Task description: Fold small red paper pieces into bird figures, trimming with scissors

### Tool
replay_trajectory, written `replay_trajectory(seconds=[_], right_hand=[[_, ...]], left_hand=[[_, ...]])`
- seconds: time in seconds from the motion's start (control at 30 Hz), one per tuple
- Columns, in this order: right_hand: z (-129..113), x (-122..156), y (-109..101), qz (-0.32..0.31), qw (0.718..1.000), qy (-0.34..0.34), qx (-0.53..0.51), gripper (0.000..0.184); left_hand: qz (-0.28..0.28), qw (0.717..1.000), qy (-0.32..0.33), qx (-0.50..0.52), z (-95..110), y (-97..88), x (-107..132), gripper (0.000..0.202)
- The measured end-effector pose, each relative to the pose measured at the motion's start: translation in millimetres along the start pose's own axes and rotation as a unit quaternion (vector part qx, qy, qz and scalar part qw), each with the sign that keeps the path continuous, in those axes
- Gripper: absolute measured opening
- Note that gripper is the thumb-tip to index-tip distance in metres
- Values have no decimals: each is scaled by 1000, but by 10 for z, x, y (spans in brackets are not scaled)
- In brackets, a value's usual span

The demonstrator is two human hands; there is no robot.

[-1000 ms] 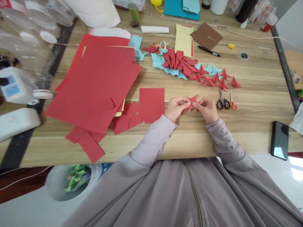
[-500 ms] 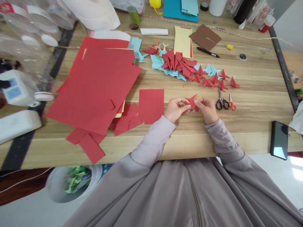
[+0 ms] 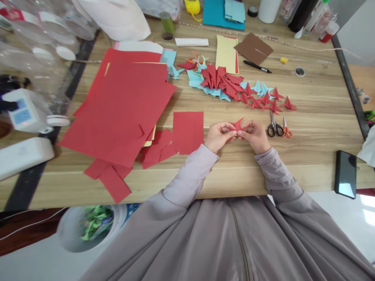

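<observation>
One folded red paper (image 3: pixel 239 123) sits between left fingers (image 3: pixel 231 134) and right fingers (image 3: pixel 245 135).

1 wood-grain table (image 3: pixel 316 152) above pale floor (image 3: pixel 348 216) with bright reflections (image 3: pixel 369 216)

Hands (image 3: pixel 216 136), two; held red piece (image 3: pixel 238 124), one. From these: black pen (image 3: pixel 258 66), one, one o'clock; scissors (image 3: pixel 273 124), two pairs, three o'clock; phone (image 3: pixel 345 171), one, four o'clock.

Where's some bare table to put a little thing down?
There's bare wood between the orange scissors and the phone. Another patch lies between the sleeves, nearer than the left hand and right hand holding red folded paper. It's crowded left, with big red sheets, and beyond the hands, with folded shapes.
</observation>
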State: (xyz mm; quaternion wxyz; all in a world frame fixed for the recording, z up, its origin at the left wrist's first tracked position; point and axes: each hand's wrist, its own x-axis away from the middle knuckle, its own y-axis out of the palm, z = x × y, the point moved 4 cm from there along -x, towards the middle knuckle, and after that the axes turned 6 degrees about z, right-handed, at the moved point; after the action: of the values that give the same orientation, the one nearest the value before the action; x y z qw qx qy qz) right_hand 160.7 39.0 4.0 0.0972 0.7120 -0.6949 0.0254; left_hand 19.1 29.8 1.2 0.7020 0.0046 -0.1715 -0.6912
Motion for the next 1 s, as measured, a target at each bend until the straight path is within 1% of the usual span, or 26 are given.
replay_trajectory(seconds=[0.13,0.27,0.37,0.53,0.67,1.0], right_hand=[[1,4,7,1,1000,-19,-14,51],[-10,20,28,-1,999,-45,-16,50],[-21,35,48,-5,998,-56,-24,50],[-18,30,44,-17,998,-54,-41,49],[4,12,23,-16,998,-46,-43,49],[-5,11,17,-23,999,-35,-33,51]], left_hand=[[-15,1000,-10,13,12,-1,7,34],[1,1000,9,6,29,-7,14,34],[2,999,7,34,17,4,14,34],[-9,996,-20,85,-9,9,2,36],[-15,994,-47,96,-8,-6,-3,37],[-16,991,-69,110,12,-20,0,36]])
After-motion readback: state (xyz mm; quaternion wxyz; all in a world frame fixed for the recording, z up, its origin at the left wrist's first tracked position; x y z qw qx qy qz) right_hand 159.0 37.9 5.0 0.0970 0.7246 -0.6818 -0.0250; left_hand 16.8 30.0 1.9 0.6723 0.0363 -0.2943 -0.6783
